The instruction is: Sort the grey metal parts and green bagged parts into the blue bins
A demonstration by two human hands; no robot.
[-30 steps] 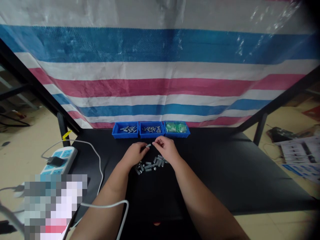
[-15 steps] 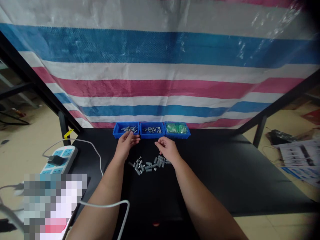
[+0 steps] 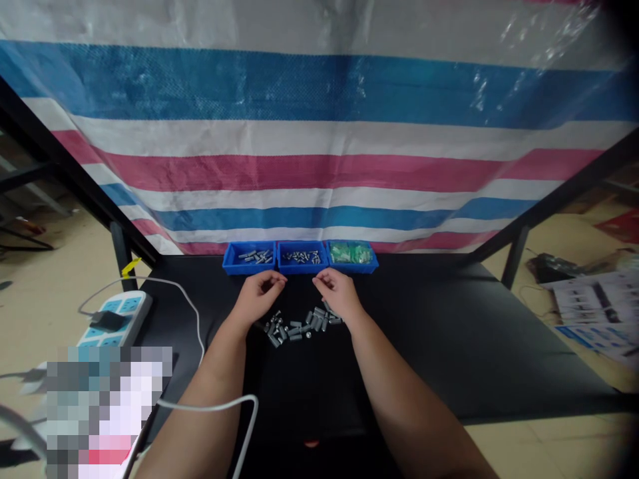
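My left hand (image 3: 255, 299) hovers over the black table just in front of the left blue bin (image 3: 249, 269), fingers curled and thumb tip close to the fingertips. Whatever it pinches, if anything, is too small to make out. Opposite it, my right hand (image 3: 339, 293) is closed in a similar pinch, its contents hidden by the fingers. A gap separates the two hands. Below them lies a loose spread of grey cylinders (image 3: 295, 331) with small shiny metal pieces among them. Grey and metal cylindrical pieces (image 3: 257, 257) lie in the left bin.
The middle blue bin (image 3: 302, 267) holds small screws; the right blue bin (image 3: 351, 267) holds green-tinted clear packets. A striped sheet (image 3: 319, 173) hangs behind the table (image 3: 449, 346). At left are a power strip (image 3: 120, 319) and a white cable (image 3: 210, 406) crossing my left forearm.
My left hand left the other hand's side with a grey cylinder, reached the left bin with fingers spread, then came back with fingers curled and no cylinder visible. My right hand stayed nearly in place.
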